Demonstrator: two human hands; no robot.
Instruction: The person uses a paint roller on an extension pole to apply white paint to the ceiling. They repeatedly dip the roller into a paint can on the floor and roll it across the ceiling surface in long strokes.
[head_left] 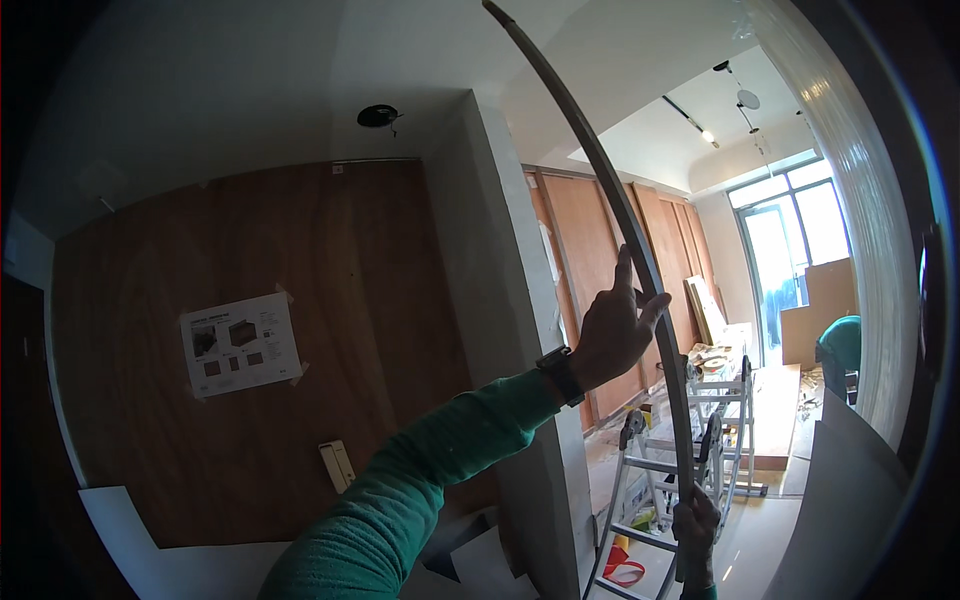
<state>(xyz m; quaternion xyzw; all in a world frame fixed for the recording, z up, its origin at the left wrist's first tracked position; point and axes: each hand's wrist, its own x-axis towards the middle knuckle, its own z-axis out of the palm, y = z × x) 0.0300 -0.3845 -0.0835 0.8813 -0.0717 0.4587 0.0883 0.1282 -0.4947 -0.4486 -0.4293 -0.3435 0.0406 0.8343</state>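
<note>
A long, narrow dark strip [610,180] rises from low on the right toward the ceiling, tilted with its top end to the left. The fisheye bends it in the picture, so I cannot tell if it is truly curved. Around its middle is my left hand [612,335], index finger pointing up alongside the strip and thumb across it; the other fingers are partly hidden. My right hand [697,525] is closed round the lower part. My left arm wears a green sleeve [400,480] and a dark wristwatch [560,374].
A folding metal ladder [640,465] stands behind the strip. To the left, a brown wood panel [390,300] carries a taped paper sheet [240,345]; a grey wall end [500,250] juts out beside it. Clear plastic sheeting [850,150] hangs right. A person in green [842,345] bends farther off.
</note>
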